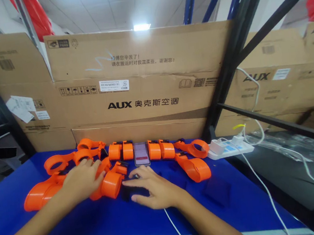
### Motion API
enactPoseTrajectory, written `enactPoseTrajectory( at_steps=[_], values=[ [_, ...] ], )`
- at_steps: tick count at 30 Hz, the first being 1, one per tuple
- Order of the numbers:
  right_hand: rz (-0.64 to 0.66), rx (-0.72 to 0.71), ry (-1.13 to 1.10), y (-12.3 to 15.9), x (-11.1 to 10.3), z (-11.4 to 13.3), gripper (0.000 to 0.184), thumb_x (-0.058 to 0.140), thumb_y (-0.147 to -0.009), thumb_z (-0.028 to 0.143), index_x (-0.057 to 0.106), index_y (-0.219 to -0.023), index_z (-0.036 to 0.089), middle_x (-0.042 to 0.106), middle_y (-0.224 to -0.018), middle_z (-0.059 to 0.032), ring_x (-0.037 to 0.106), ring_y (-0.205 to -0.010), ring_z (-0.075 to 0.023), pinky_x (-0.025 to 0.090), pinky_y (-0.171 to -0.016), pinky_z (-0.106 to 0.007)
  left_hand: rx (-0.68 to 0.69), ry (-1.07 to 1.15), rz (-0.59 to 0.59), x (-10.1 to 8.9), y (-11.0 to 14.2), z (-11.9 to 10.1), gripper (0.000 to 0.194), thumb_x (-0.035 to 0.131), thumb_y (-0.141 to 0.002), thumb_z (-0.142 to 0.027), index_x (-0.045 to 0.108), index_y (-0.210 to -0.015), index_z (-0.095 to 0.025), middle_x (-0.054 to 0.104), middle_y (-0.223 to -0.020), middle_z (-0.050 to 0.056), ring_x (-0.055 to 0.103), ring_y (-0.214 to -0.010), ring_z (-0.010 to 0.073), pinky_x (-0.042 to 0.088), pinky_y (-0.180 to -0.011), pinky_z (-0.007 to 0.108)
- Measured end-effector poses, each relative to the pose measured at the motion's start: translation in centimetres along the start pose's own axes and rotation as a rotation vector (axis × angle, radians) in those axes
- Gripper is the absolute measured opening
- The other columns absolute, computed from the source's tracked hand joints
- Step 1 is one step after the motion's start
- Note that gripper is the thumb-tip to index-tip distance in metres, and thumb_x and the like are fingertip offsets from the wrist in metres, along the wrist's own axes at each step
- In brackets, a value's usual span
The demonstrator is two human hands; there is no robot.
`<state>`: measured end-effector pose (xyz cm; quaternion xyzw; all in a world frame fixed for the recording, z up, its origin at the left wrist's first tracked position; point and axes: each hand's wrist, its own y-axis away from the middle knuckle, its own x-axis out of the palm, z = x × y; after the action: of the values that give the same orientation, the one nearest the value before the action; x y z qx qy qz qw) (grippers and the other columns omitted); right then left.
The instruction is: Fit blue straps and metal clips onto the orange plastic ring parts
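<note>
My left hand (81, 180) lies over a cluster of orange plastic loops with straps, fingers spread; one orange loop (96, 194) shows below it. Just right of that hand, another orange loop (111, 184) with a black clip stands on its side. My right hand (155, 188) hovers low over the blue table, its thumb and fingers apart. Close to its fingertips is a small dark object (127, 191), too blurred to name. Beyond the right hand, a phone (141, 153) with a lit screen leans between two pairs of orange loops.
Several more orange loops (197, 169) lie at the right and far left of the blue table (87, 225). A white power strip (229, 147) sits at the right edge, with a white cable (257, 177) trailing forward. Cardboard (142, 89) walls the back between dark posts (223, 75).
</note>
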<state>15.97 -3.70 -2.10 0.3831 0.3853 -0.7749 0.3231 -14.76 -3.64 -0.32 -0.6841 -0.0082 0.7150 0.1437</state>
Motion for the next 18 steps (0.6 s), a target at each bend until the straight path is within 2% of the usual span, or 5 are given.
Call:
enactPoseTrajectory(
  at_steps=[3,7,11,14,18],
  values=[
    [0.036,-0.002,0.028,-0.1,0.5,0.1,0.05,0.066,-0.093,0.04,0.057,-0.142,0.034,0.057,-0.136,-0.0081,0.052,-0.121,-0.0283,0.038,-0.106,-0.051,0.053,-0.013,-0.008,0.4,0.2,-0.2,0.05,0.049,-0.09,-0.049,0.065,-0.127,-0.02,0.072,-0.106,0.017,0.06,-0.111,0.0398,0.042,-0.094,0.051],
    [0.028,0.018,0.033,0.0,0.5,0.1,0.047,0.063,-0.094,0.038,0.059,-0.14,0.033,0.059,-0.136,-0.0082,0.052,-0.12,-0.0288,0.038,-0.106,-0.051,0.089,-0.009,-0.036,0.6,1.0,-1.2,0.056,0.058,-0.082,-0.049,0.063,-0.132,-0.023,0.073,-0.101,0.017,0.06,-0.106,0.0411,0.037,-0.097,0.055],
    [0.019,0.024,0.015,0.0,0.2,0.1,0.047,0.063,-0.094,0.039,0.059,-0.14,0.031,0.061,-0.135,-0.0089,0.052,-0.119,-0.0291,0.038,-0.107,-0.052,0.099,0.011,-0.061,1.0,1.8,-2.1,0.062,0.061,-0.079,-0.053,0.062,-0.132,-0.021,0.071,-0.108,0.019,0.058,-0.109,0.0427,0.036,-0.097,0.056],
    [0.003,0.018,0.001,-0.1,0.3,0.1,0.05,0.064,-0.093,0.039,0.056,-0.141,0.028,0.061,-0.136,-0.0097,0.052,-0.12,-0.0298,0.036,-0.109,-0.053,0.073,0.036,-0.079,1.0,2.1,-2.3,0.057,0.059,-0.081,-0.047,0.06,-0.131,-0.019,0.07,-0.113,0.02,0.059,-0.111,0.0418,0.038,-0.097,0.054],
    [-0.046,0.01,-0.02,-0.1,0.4,-0.1,0.043,0.058,-0.097,0.039,0.056,-0.139,0.026,0.062,-0.132,-0.0103,0.053,-0.118,-0.029,0.039,-0.107,-0.051,-0.024,0.111,-0.101,-0.5,2.1,-1.5,0.051,0.059,-0.081,-0.042,0.059,-0.128,-0.022,0.069,-0.119,0.015,0.065,-0.104,0.0382,0.044,-0.09,0.047]
  ],
)
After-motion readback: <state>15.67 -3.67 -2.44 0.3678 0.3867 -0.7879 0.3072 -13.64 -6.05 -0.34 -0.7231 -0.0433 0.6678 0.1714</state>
